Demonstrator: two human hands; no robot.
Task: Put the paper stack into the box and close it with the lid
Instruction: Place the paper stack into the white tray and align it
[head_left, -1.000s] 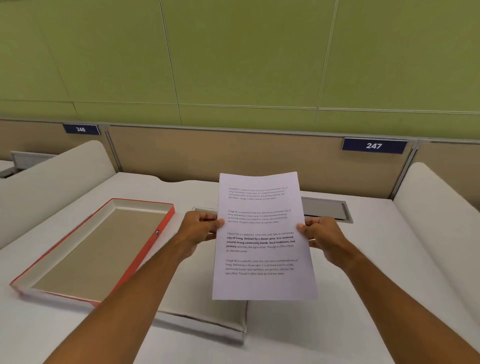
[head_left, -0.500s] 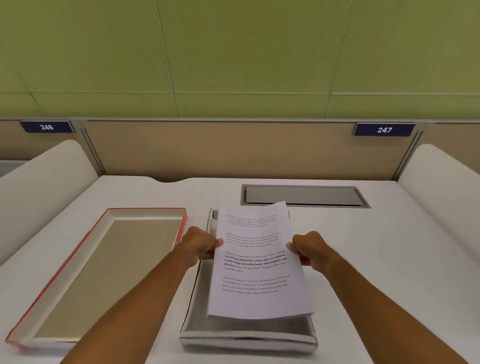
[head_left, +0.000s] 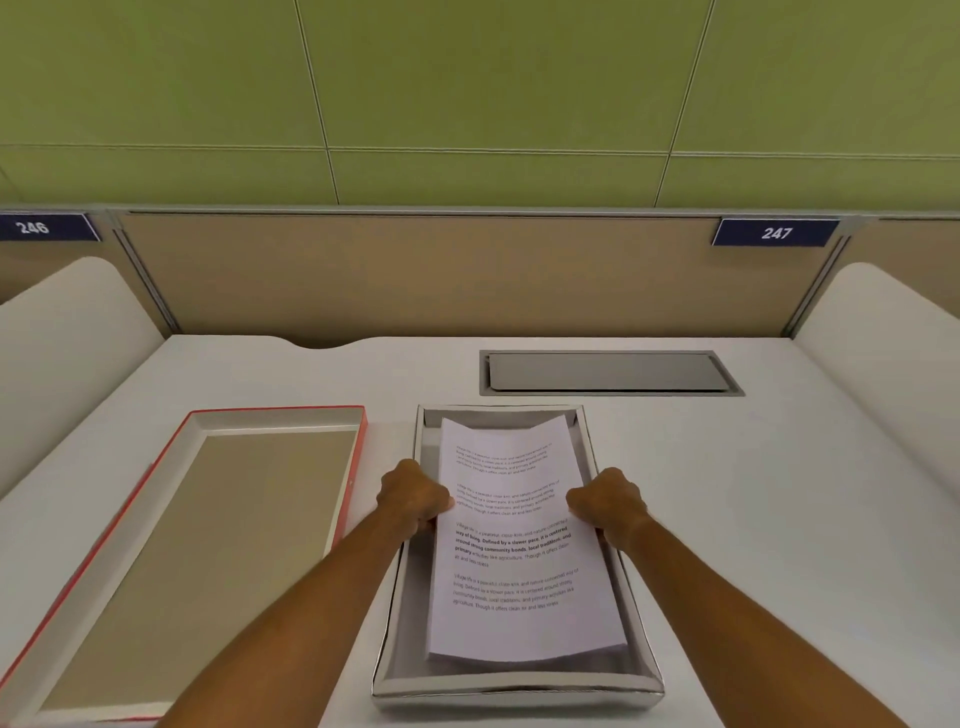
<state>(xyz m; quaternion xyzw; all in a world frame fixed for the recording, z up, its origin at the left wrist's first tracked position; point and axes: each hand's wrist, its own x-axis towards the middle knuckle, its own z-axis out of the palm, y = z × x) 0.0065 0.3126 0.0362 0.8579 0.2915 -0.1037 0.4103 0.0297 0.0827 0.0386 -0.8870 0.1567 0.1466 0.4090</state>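
The paper stack (head_left: 519, 540), held upright above the worktop (head_left: 779, 493) a second ago, has been lowered into the silver box (head_left: 519, 691); its near end lies inside while the far end curls above the floor; it is gripped at its edges by the left hand (head_left: 413, 496) and right hand (head_left: 608, 504); release seems imminent; the red-edged lid (head_left: 280, 415) lies upturned to the left, not yet fetched

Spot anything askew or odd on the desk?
Only the paper stack: it sits slightly rotated inside the box, its far edge bowed upward, with the left hand and right hand gripping its sides. The lid lies upturned left of the box. Nothing is spilled or damaged.
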